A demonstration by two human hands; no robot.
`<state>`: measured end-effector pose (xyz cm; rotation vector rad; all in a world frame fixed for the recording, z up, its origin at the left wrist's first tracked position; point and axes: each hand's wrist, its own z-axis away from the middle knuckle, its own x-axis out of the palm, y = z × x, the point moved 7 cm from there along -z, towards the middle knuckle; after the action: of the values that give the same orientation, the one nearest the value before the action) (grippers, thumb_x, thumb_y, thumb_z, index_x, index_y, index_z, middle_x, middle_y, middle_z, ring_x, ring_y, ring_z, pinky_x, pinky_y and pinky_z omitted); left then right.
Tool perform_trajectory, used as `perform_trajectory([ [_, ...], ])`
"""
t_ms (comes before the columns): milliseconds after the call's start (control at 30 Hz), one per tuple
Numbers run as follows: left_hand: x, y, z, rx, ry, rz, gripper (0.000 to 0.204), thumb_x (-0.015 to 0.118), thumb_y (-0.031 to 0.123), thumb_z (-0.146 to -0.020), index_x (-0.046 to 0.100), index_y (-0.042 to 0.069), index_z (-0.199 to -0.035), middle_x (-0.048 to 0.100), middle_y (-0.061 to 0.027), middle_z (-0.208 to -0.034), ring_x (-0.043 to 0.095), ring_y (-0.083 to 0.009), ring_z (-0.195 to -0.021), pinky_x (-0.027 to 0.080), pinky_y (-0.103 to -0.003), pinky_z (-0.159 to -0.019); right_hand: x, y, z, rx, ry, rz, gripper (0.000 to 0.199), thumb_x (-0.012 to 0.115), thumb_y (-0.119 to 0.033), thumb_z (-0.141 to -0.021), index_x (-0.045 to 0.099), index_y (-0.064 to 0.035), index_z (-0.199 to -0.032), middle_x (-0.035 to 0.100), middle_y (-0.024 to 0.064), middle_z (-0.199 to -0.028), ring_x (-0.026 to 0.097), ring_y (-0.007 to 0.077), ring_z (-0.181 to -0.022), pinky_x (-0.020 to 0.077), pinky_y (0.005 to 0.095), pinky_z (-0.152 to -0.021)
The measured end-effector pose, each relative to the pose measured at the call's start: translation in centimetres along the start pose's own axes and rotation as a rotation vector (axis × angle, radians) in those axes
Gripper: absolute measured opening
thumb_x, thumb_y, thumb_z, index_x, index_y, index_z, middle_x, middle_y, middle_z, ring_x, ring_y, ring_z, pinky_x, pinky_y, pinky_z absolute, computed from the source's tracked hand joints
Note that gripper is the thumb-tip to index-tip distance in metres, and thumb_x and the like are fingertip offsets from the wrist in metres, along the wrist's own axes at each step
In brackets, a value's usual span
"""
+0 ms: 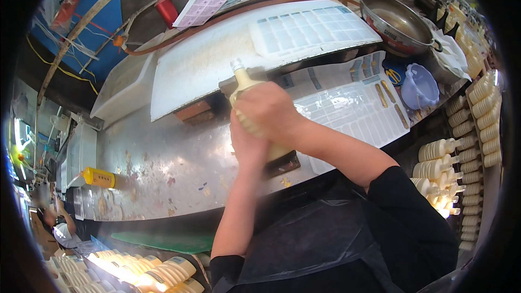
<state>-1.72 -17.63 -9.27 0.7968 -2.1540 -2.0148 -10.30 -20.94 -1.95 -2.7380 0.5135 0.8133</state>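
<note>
A cream-coloured bottle point(243, 78) with a narrow neck and a clear tip is between my hands, its neck pointing away from me. My right hand point(268, 109) is closed over the top of its body. Lower down, my left hand point(245, 142) wraps round the near left side. Much of the body is hidden by my fingers. Beneath it, a dark block point(283, 164) shows in part. To the right of my hands lies a pale sheet point(347, 106) of clear label strips, with several narrow gold-and-dark strips point(402, 115) on it.
Beyond my hands, a white board point(201, 65) carries another label sheet point(309, 30). A wide metal pan point(396, 19) and a lilac bucket point(420, 87) stand at right. A yellow bottle point(99, 177) lies left on the metal table point(157, 179). Similar cream bottles point(434, 160) fill racks at right and lower left.
</note>
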Motion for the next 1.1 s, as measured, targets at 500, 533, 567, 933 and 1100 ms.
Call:
perform_trajectory([
  [500,-1.1,-2.8,-0.2,-0.069,0.042,-0.242,0.102,0.08,0.05,-0.079,0.03,0.008,-0.158,0.05,-0.0213,-0.146,0.052,-0.0361,-0.134,0.045,-0.044,-0.109,2.5,0.7,-2.5,0.38,-0.267,0.034,0.009,0.066,-0.016,-0.084,0.069,-0.0077,-0.086,0.073,0.0135,-0.085,0.072,0.0345,-0.085,0.0551,0.0453,-0.077],
  [533,-1.2,-2.0,0.3,-0.007,0.046,-0.205,0.111,0.082,0.046,-0.075,0.025,0.002,-0.159,0.045,-0.0281,-0.145,0.047,-0.0425,-0.132,0.039,-0.045,-0.114,1.3,2.3,-1.7,0.47,-0.238,0.009,0.013,0.064,-0.017,-0.087,0.07,-0.0064,-0.091,0.073,0.0145,-0.088,0.072,0.0363,-0.086,0.0552,0.0456,-0.079],
  [567,-1.2,-1.4,0.3,0.028,0.018,-0.226,0.111,0.082,0.045,-0.075,0.024,0.003,-0.16,0.044,-0.0283,-0.145,0.047,-0.0425,-0.133,0.039,-0.045,-0.114,0.2,3.8,-0.9,0.558,-0.208,-0.015,0.017,0.063,-0.018,-0.089,0.071,-0.0051,-0.096,0.074,0.0155,-0.091,0.072,0.038,-0.087,0.0552,0.0459,-0.08],
  [933,-0.5,-1.8,-2.0,0.051,-0.086,-0.242,0.116,0.081,0.044,-0.074,0.015,0.012,-0.165,0.041,-0.0234,-0.149,0.05,-0.0375,-0.133,0.045,-0.044,-0.109,0.1,9.8,5.9,0.865,0.047,-0.207,0.04,0.067,-0.033,-0.092,0.073,-0.0006,-0.114,0.074,0.0225,-0.102,0.071,0.0389,-0.096,0.055,0.0451,-0.085],
  [1100,-0.7,-1.3,-1.4,-0.015,-0.056,-0.239,0.115,0.08,0.042,-0.075,0.014,0.011,-0.164,0.042,-0.0243,-0.148,0.049,-0.0381,-0.135,0.044,-0.044,-0.11,-1.0,9.8,5.6,0.912,0.093,-0.266,0.037,0.068,-0.028,-0.092,0.072,0.0001,-0.115,0.074,0.0219,-0.103,0.071,0.0378,-0.095,0.055,0.043,-0.085],
])
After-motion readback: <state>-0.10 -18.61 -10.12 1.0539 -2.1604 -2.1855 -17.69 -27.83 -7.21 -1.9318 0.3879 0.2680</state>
